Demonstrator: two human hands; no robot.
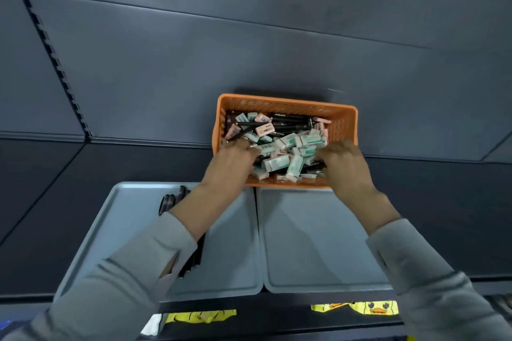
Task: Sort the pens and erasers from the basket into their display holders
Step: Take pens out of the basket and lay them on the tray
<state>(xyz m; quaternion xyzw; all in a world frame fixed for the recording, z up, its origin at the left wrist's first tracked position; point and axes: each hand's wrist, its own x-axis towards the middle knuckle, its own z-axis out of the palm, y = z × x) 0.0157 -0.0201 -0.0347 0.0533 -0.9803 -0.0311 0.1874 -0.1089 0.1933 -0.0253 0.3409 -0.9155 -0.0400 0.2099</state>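
At the bottom edge, yellow duck-print fabric (pixel 368 309) peeks from under my dark counter (pixel 448 202). Just above, two grey trays (pixel 318 257) sit side by side, edges almost touching; the left one holds black pens (pixel 169 201) under my sleeve, the right is bare. Mid-frame, my left hand (pixel 232 159) and right hand (pixel 346 163) dig into the orange basket (pixel 285 104), fingers curled among mint and pink erasers (pixel 293 148); whether either grips anything I cannot tell. Grey wall panels (pixel 249 22) fill the top.
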